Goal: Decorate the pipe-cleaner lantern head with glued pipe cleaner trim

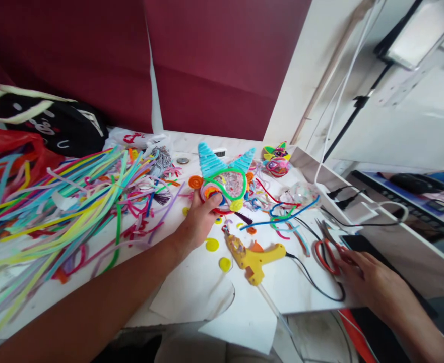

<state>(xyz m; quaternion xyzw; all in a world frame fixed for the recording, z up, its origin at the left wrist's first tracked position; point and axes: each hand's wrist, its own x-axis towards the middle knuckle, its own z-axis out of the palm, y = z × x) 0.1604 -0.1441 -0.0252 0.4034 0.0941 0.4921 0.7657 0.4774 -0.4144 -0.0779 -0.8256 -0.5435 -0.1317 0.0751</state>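
Observation:
My left hand (202, 214) is closed around a pipe-cleaner craft figure (227, 184), its thumb across the front. The figure has two blue pointed ears, a green-rimmed clear panel and orange coils at the sides. At the right, my right hand (376, 282) has its fingers on one loop of the red-handled scissors (329, 249), whose blades point away toward the back. Between the hands a yellow glue gun (254, 259) lies on the white table (184, 297), a glue stick projecting from its rear. Small yellow coiled discs (225, 264) lie beside it.
A large heap of coloured pipe cleaners (81, 201) covers the left side. Behind it sits a black bag (51, 121). Another finished-looking craft figure (277, 160) stands at the back. A black cable (316, 287) runs from the glue gun. A raised board (376, 222) edges the table's right side.

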